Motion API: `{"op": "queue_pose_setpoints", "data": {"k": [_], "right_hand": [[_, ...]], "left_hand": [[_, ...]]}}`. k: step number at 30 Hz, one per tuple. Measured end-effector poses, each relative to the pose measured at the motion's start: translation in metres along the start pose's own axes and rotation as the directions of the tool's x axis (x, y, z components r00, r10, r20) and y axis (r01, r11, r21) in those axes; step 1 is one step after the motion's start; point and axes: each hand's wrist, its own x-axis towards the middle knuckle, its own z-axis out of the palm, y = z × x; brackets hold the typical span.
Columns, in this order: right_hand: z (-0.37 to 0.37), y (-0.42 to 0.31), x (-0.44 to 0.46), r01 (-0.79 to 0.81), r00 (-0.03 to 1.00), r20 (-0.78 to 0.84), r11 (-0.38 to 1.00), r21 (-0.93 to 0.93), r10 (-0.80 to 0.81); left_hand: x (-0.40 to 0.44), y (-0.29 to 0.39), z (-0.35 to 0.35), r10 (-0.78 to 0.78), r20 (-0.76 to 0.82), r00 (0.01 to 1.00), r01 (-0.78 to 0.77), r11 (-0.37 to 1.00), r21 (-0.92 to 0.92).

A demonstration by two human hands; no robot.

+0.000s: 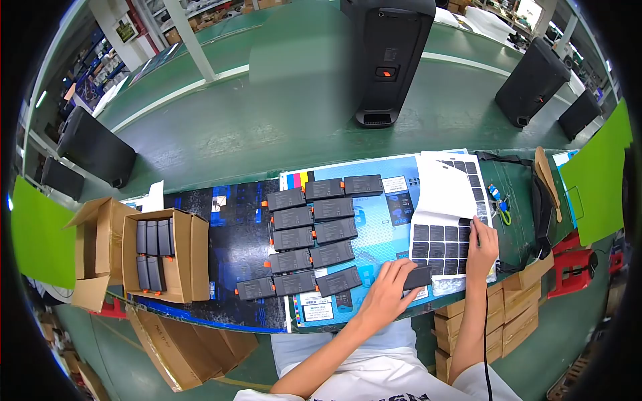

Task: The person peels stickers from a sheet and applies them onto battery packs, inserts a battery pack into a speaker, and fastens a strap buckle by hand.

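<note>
My left hand is closed round a black battery pack at the front edge of the table. To its right, my right hand has its fingers pressed together at the right edge of a sheet of black labels; whether a label is between them is too small to tell. A white backing sheet is folded over the upper part of the label sheet. Left of my hands, several black battery packs with orange connectors lie in slanting rows on the printed mat.
An open cardboard box with several packs stands at the left. A black strap bag and keys with a green clip lie at the right. Large black speakers stand beyond the table; cartons are stacked below its right side.
</note>
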Motion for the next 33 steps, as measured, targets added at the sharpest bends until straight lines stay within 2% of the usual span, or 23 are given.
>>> {"op": "queue_pose_setpoints", "data": {"k": [18,20,24,33], "right_hand": [[-0.003,0.000,0.002,0.080,0.997,-0.001,0.997,0.022,-0.080],[-0.001,-0.001,0.000,0.060,0.998,-0.018,0.998,0.031,-0.059],[0.000,0.002,-0.001,0.063,0.998,-0.015,0.997,0.034,-0.063],[-0.002,0.008,-0.003,0.068,0.993,0.090,0.996,0.064,-0.074]], "left_hand": [[0.003,0.004,0.003,0.021,0.000,1.000,-0.021,1.000,0.007],[0.002,0.005,0.001,-0.029,-0.011,1.000,0.029,1.000,0.008],[0.003,0.005,0.001,-0.022,-0.005,1.000,0.022,1.000,0.015],[-0.003,-0.005,0.007,-0.037,0.006,0.999,0.037,0.999,-0.008]]}}
